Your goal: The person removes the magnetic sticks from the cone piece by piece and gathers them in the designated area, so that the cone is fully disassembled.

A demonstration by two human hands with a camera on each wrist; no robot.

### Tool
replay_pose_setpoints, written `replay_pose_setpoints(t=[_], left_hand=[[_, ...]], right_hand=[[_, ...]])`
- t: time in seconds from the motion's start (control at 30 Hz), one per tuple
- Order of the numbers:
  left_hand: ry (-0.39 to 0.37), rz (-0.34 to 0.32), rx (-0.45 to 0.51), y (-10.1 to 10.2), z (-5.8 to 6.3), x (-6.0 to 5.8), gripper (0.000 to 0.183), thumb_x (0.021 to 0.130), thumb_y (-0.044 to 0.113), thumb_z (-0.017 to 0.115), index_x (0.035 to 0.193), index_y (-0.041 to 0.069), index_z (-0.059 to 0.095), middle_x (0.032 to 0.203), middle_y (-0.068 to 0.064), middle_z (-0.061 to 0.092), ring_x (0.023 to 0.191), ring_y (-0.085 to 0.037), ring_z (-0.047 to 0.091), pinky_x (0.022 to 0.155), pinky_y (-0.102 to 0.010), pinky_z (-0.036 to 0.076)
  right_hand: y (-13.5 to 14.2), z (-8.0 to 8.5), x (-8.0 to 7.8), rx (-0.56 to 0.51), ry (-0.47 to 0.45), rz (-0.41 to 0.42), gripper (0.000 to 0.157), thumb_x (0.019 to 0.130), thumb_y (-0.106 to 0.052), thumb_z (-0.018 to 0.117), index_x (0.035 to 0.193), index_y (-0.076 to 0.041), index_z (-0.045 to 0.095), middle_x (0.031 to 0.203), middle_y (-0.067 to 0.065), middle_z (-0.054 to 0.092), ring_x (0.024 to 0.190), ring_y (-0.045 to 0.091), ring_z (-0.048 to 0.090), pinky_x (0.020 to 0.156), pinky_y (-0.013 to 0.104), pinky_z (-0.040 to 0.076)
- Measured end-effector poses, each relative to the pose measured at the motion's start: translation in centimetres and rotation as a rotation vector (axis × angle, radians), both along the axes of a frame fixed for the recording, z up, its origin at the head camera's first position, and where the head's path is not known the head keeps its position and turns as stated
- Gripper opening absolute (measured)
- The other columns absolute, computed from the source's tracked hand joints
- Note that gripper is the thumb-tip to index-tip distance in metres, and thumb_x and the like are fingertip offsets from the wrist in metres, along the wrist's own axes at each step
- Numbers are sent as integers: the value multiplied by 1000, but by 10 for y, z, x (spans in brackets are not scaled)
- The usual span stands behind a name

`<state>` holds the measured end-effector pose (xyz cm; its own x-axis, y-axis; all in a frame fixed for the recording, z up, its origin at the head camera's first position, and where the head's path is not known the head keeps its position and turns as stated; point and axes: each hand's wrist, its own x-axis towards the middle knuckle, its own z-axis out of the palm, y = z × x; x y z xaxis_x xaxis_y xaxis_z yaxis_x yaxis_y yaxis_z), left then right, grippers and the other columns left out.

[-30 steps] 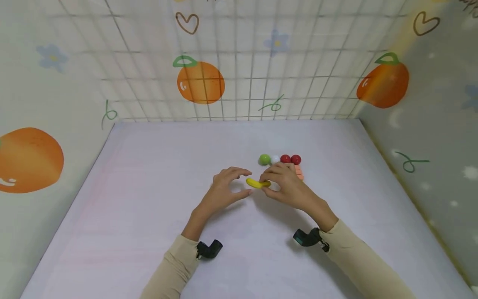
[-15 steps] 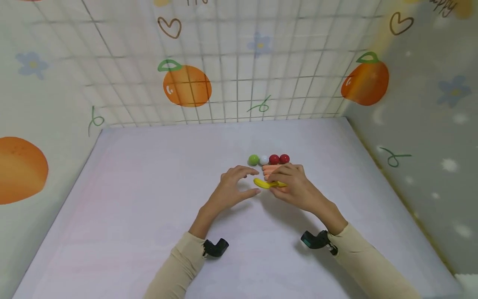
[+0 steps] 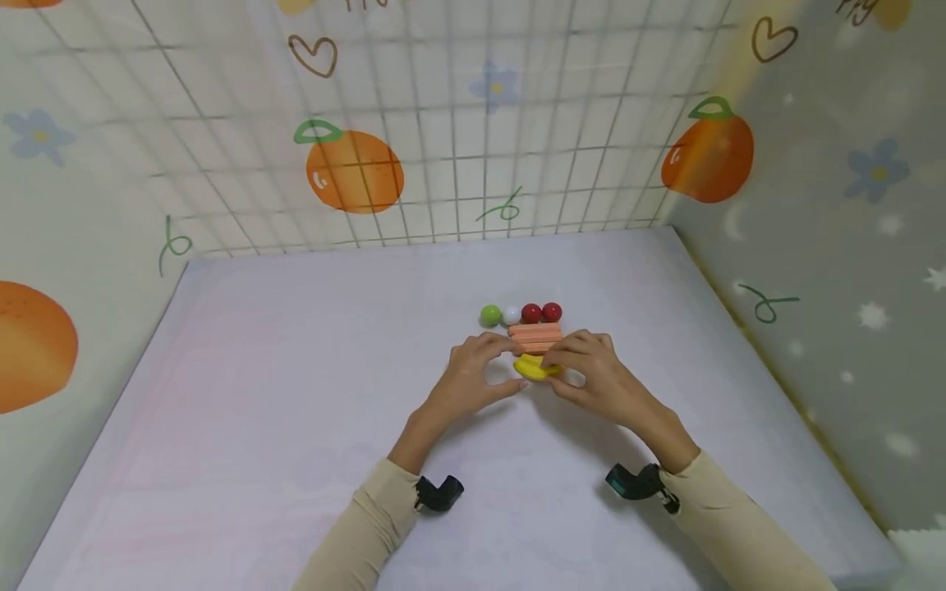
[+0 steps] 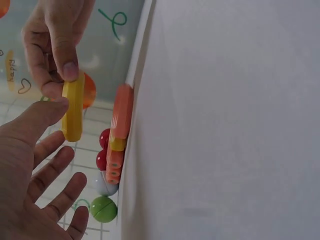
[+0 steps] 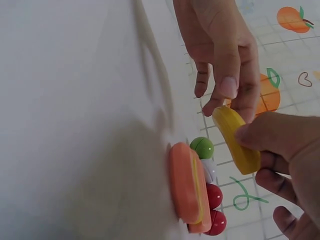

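Note:
My right hand (image 3: pixel 594 373) pinches a small yellow toy banana (image 3: pixel 530 368) between thumb and fingers, near its right end. My left hand (image 3: pixel 469 377) is at the banana's other end, its thumb and fingers spread apart in a wide curve. The left thumb (image 4: pixel 47 112) overlaps the banana (image 4: pixel 73 112) in the left wrist view. Seen from the right wrist, the left fingertips are right by the banana's tip (image 5: pixel 222 112). Just beyond the hands lie several salmon-orange sticks (image 3: pixel 535 335) side by side, with a bit of yellow (image 5: pixel 196 185) on them.
Behind the sticks, a green ball (image 3: pixel 491 315), a white ball (image 3: pixel 511 315) and two red balls (image 3: pixel 551 312) stand in a row on the white cloth-covered table (image 3: pixel 296 394). A grid-backed curtain (image 3: pixel 443 123) printed with oranges closes off the far side.
Both hands have moved right relative to the balls, the banana with the right hand. My left fingertips are closer to the banana, and more of the sticks shows. The head view has shifted.

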<state>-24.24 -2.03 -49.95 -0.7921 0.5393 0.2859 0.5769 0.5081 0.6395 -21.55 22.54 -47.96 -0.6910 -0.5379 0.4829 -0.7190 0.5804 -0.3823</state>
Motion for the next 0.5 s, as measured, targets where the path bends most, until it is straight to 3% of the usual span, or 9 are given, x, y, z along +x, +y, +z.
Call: replay_pose_setpoints(t=[0.23,0.5], left_hand=[[32,-7,27,0,-4,1,46,84,27,83,126,16,67,126,4,60,112,-17,53,91,-45,38],[29,-23,-13,-2,-8,3,45,85,31,81,125,16,67,126,3,61,114,-20,53,91,-45,39]], right_hand=[[3,-7,4,19,-1,0,25,74,-4,88,96,-10,76,102,0,70,99,21,55,79,41,34],[6,-18,7,39,-10,2,25,75,-4,87,97,-9,77,102,2,70,100,23,56,78,41,35]])
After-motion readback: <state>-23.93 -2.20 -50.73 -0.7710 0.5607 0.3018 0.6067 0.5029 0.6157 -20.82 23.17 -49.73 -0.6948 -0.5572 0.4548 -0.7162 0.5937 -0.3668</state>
